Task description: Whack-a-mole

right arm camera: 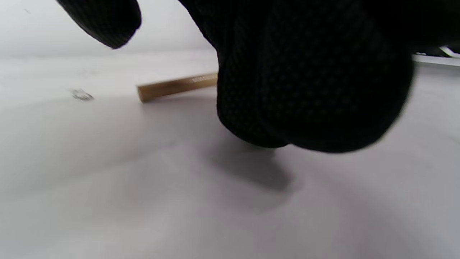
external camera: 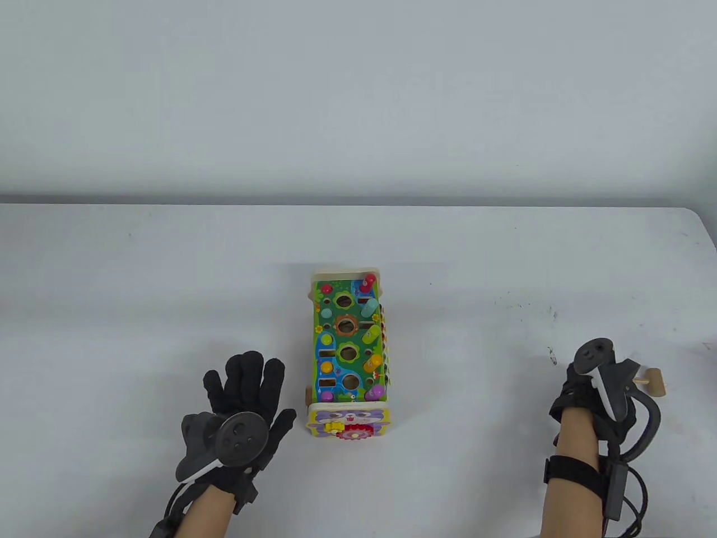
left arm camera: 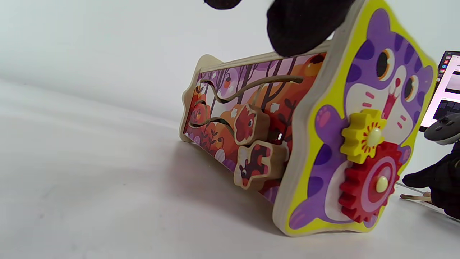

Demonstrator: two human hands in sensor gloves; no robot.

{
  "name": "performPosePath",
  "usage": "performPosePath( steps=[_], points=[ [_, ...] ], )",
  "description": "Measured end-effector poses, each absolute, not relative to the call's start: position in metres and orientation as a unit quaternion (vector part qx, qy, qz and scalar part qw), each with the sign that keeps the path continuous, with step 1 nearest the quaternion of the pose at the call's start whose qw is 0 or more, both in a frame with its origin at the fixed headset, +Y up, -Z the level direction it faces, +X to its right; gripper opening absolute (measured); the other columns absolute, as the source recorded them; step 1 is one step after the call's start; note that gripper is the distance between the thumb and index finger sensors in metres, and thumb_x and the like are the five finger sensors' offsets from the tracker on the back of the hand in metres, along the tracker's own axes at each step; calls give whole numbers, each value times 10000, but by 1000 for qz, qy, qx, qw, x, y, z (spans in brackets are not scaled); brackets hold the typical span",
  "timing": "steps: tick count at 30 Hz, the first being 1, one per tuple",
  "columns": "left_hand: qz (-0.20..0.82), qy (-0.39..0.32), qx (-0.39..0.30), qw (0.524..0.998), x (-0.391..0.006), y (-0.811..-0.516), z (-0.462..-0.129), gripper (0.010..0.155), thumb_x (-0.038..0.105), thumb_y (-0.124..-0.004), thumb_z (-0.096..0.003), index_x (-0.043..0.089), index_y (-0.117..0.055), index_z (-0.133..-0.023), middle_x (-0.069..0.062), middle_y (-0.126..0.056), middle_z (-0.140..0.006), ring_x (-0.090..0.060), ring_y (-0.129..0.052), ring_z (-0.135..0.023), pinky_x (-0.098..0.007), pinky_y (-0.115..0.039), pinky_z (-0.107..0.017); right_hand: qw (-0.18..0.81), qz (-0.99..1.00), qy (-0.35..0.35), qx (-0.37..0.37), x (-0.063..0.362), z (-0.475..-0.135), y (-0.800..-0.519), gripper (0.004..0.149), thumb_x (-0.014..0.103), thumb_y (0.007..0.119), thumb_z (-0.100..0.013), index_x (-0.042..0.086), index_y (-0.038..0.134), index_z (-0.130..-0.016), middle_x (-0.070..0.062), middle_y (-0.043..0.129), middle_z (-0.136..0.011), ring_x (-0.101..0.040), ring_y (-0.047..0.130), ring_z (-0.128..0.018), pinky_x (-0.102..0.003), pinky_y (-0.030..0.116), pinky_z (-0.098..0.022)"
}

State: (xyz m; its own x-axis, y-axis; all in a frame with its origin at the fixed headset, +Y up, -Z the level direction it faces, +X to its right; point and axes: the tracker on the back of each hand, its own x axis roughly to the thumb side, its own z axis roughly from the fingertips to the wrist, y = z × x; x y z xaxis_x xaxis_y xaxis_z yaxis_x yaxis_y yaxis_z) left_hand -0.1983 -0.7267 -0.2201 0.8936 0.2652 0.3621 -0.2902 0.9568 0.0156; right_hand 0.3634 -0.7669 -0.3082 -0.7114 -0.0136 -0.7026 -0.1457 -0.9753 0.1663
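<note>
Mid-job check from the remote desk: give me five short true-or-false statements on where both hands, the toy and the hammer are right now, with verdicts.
1. The left hand lies flat with fingers spread, left of the toy box. True.
2. The right hand is over the wooden hammer, right of the toy. True.
3. The hammer is raised above the pegs. False: it lies down by the right hand, far from the toy.
4. The cat face with the gears faces away from the person. False: it faces the person.
5. The left hand grips the toy. False: the table view shows a gap between them.
</note>
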Motion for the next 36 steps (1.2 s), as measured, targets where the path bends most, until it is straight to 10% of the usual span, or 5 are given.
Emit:
performPosePath(
  steps=[24, 36],
  points=[
    [163, -184, 25, 969, -197, -729, -221, 797, 436, -634, -569, 74, -223, -1147, -356, -220, -1142, -683, -251, -1030, -810, -123, -605, 13, 882, 171, -439, 389, -332, -775, 784, 603, 561, -567, -126, 848, -610, -26, 997, -305, -187, 995, -61, -400, 821, -99],
    [165, -179, 12, 970, -197, -731, -223, 797, 436, -634, -569, 68, -225, -1146, -354, -230, -1142, -688, -258, -1025, -810, -133, -608, 43, 874, 181, -449, 395, -339, -778, 597, 427, 617, -570, -134, 823, -549, 19, 965, -258, -120, 962, -9, -362, 818, -68]
  ],
)
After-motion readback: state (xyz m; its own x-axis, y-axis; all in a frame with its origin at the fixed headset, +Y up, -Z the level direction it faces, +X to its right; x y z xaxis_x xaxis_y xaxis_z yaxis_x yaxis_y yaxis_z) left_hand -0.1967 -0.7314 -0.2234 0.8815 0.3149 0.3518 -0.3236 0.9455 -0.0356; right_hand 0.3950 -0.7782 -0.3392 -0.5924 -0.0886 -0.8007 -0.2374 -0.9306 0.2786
